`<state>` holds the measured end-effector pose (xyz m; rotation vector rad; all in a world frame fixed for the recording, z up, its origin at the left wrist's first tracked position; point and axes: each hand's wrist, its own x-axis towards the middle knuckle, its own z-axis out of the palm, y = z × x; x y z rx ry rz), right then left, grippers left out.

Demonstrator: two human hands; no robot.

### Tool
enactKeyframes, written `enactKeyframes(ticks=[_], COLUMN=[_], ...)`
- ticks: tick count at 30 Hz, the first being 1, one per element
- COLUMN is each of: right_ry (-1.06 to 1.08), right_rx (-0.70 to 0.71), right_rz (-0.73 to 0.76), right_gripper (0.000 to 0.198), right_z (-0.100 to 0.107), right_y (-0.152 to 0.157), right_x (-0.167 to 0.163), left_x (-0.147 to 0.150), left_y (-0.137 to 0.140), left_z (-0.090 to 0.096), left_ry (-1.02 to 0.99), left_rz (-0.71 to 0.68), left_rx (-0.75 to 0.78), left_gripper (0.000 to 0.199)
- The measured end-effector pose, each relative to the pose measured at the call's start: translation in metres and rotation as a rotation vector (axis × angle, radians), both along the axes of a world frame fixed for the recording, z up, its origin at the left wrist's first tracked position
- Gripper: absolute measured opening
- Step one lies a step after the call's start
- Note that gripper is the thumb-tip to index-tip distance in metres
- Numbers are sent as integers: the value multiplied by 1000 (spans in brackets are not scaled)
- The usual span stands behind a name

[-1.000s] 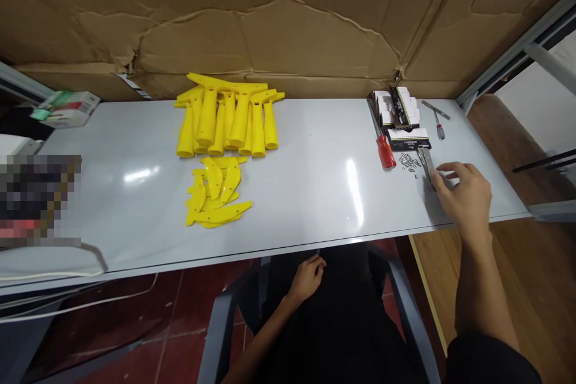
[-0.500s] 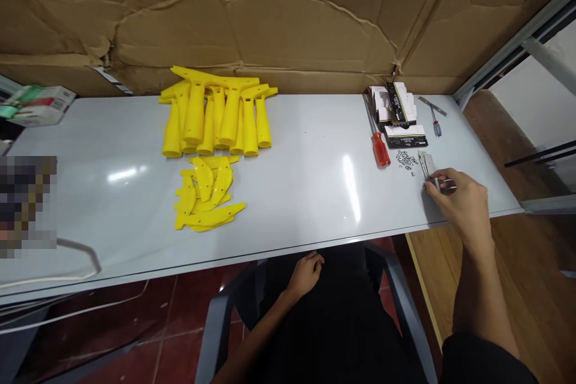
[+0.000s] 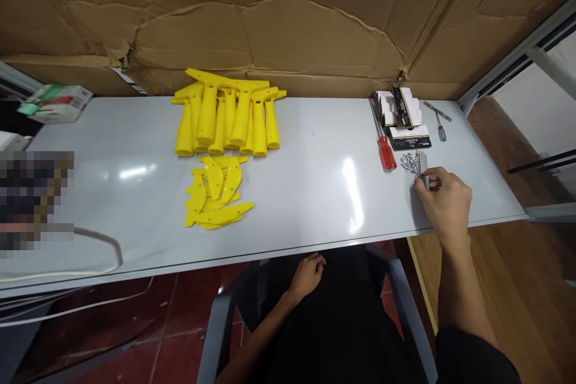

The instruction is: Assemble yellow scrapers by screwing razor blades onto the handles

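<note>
My right hand (image 3: 445, 201) is at the right end of the table, its thumb and fingers pinched on a small bundle of narrow metal strips (image 3: 422, 163). The strips stand slanted just right of a small pile of silver screws (image 3: 408, 162); whether they touch the screws I cannot tell. A screwdriver with a red handle (image 3: 387, 153) lies left of the pile. Down below the table edge, my left hand (image 3: 307, 274) rests on the dark-clothed lap, holding nothing, its fingers loosely bent.
Yellow T-shaped plastic handles (image 3: 243, 117) stand in a row at the back left, with flat yellow plastic pieces (image 3: 216, 189) before them. Black-and-white boxes (image 3: 409, 137) and a small screwdriver (image 3: 441, 132) beside a metal strip (image 3: 437, 110) lie at the back right. A white cable (image 3: 90, 276) crosses the left edge.
My right hand has moved left with the metal strips, closer to the screw pile. The strips are now closer together. My left hand stays on the lap; the view has shifted slightly.
</note>
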<state>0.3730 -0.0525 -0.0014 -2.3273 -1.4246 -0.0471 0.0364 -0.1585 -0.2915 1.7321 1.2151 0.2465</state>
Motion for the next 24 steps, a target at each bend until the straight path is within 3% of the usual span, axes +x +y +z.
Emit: enactKeyframes(ticks=[9, 18, 21, 24], right_ry=[-12, 101, 93, 9], right_rx=[38, 77, 61, 225], right_rz=[73, 113, 132, 121], right_gripper=[32, 28, 32, 33], right_z=[-6, -7, -2, 2], right_y=[-8, -10, -12, -39], right_x=[16, 8, 8, 6], left_x=[0, 4, 5, -20], left_y=[1, 2, 3, -2], left_z=[-1, -2, 7, 32], left_ry=[17, 59, 69, 100], left_rz=[-10, -33, -49, -19], left_rx=[-13, 30, 78, 172], left_gripper=[32, 32, 33, 34])
